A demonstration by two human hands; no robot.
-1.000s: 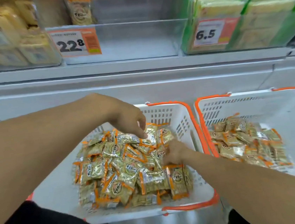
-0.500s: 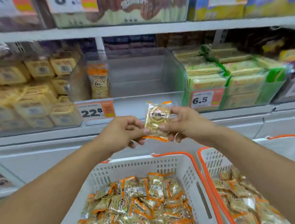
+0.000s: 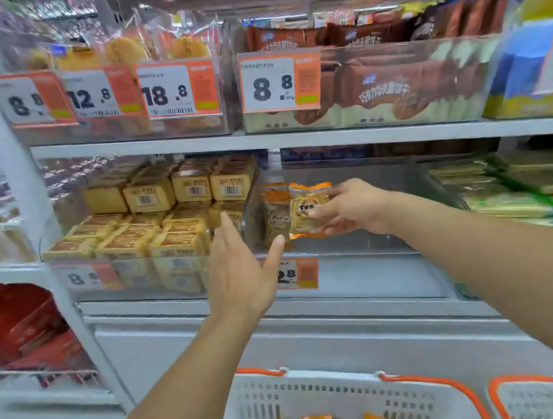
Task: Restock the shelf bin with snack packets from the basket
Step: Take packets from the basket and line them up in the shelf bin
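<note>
Right hand (image 3: 354, 209) holds snack packet (image 3: 308, 211) inside shelf bin (image 3: 358, 244).

I note tan boxed cakes (image 3: 172, 217) stacked in the clear bin at the left end of the middle shelf. On the upper shelf (image 3: 294, 138), brown biscuit packs (image 3: 392, 89) fill a clear bin behind an 8.8 price tag (image 3: 279, 83); tags reading 12.8 (image 3: 96, 95) and 18.8 (image 3: 178, 89) hang leftward. Red packs (image 3: 12, 325) sit lower left. Green-trimmed packs (image 3: 524, 188) lie at the middle shelf's right end.
</note>
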